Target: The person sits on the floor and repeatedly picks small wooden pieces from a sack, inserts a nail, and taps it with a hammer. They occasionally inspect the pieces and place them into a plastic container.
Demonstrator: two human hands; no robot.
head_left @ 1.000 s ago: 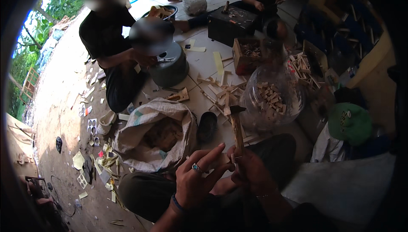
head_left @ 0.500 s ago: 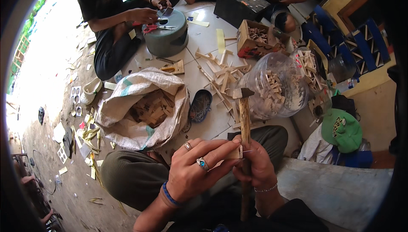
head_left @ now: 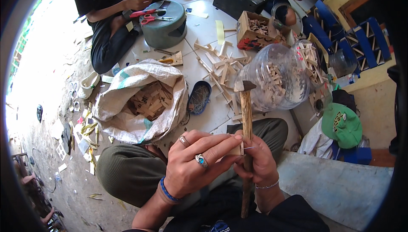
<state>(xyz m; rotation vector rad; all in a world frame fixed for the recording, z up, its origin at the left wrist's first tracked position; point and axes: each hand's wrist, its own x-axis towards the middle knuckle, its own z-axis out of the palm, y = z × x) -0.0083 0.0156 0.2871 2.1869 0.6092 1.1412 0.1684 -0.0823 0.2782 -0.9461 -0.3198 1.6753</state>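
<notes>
Head view, person seated on the tiled floor (head_left: 204, 28), knees up.

Left hand (head_left: 193, 168): fingers drawn together, thumb and fingertips pinched on a small pale wooden piece (head_left: 236, 149) held in front of the lap. A thin nail (head_left: 250, 148) sticks out sideways from that piece toward the right. Two rings and a blue wrist cord are visible on this hand.

Right hand (head_left: 258, 164): closed around the wooden handle of a hammer (head_left: 245, 121), gripping it about mid-length. The handle stands nearly upright, its dark head at the top, just in front of the clear plastic jar (head_left: 276, 79); its lower end runs down past the wrist. The hammer handle touches or lies just beside the wooden piece; which of the two cannot be told.

Surroundings: an open white woven sack (head_left: 127, 100) holding wooden offcuts lies left of the knees. A small blue dish (head_left: 199, 98) of nails sits between sack and jar. Loose wood strips (head_left: 221, 64) are scattered on the floor beyond. A green cap (head_left: 342, 125) lies at right. Another person's hands (head_left: 140, 2) work at a grey-green upturned bucket (head_left: 165, 25) bearing red scissors (head_left: 151, 16).
</notes>
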